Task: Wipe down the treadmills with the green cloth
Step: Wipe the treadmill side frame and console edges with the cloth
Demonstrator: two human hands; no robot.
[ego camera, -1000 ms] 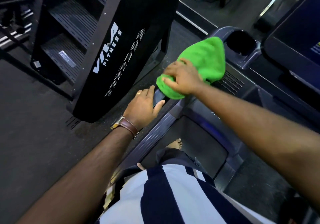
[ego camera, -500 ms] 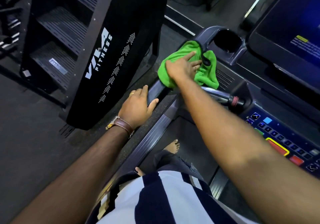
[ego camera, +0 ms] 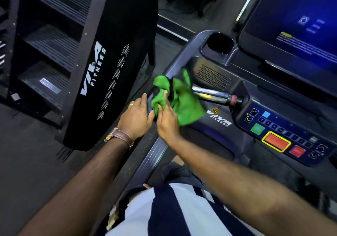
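I stand on a dark grey treadmill (ego camera: 184, 57), at the left end of its console. A bunched green cloth (ego camera: 184, 106) is wrapped around the left handrail, just left of the silver grip bar (ego camera: 211, 95). My right hand (ego camera: 167, 119) grips the cloth, fingers curled into its folds. Just left of it my left hand (ego camera: 135, 116), with a ring and a brown-strapped watch, rests on the same handrail, its thumb curled around the rail.
A black stair-climber machine (ego camera: 109, 66) marked VIVA FITNESS stands close on the left. The console has a cup holder (ego camera: 219, 43), a speaker grille (ego camera: 212, 76), a lit screen (ego camera: 295, 20) and a button panel (ego camera: 280, 135). My bare foot (ego camera: 177, 160) is on the belt.
My right hand has drawn the cloth down the handrail from near the cup holder towards me, ending beside my left hand. The cloth has bunched up. My view has tilted right.
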